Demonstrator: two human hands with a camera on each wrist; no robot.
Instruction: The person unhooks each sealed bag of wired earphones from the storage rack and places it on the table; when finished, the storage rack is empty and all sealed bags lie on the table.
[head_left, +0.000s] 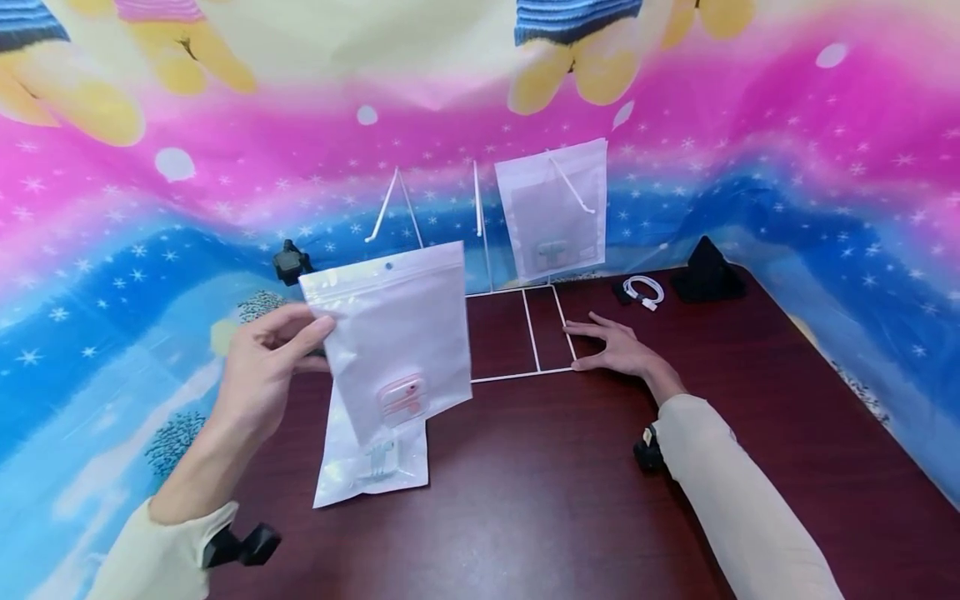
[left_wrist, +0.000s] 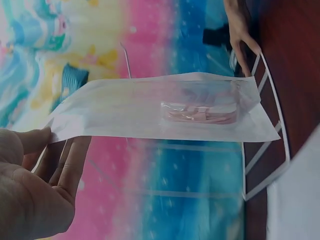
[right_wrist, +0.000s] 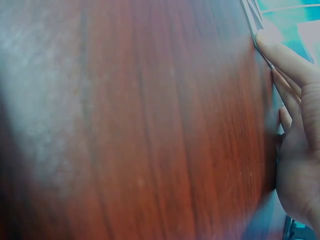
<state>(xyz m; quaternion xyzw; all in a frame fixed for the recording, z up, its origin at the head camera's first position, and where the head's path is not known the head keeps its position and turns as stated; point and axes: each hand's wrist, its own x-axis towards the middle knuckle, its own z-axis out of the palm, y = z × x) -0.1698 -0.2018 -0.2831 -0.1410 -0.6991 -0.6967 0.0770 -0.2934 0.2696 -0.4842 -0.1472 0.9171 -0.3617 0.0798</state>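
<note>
My left hand (head_left: 258,375) pinches the left edge of a white zip bag (head_left: 397,325) between thumb and fingers, holding it above the table. A pink earphone set in a clear case (head_left: 405,398) shows through its lower part; the left wrist view shows this pink set (left_wrist: 200,115) side-on. Under it lies a second white bag (head_left: 337,467) with a pale green earphone set (head_left: 382,458). My right hand (head_left: 618,346) touches the right end of a white wire rack's base (head_left: 534,333) with extended thumb and fingers. From the rack hangs another white bag (head_left: 555,217).
Beyond the rack's right end are a coiled white cable (head_left: 643,292) and a black pyramid-shaped object (head_left: 707,271). Bare wire hooks (head_left: 384,204) rise at the rack's left and middle. A patterned cloth (head_left: 435,108) hangs behind the dark wooden table (head_left: 525,483).
</note>
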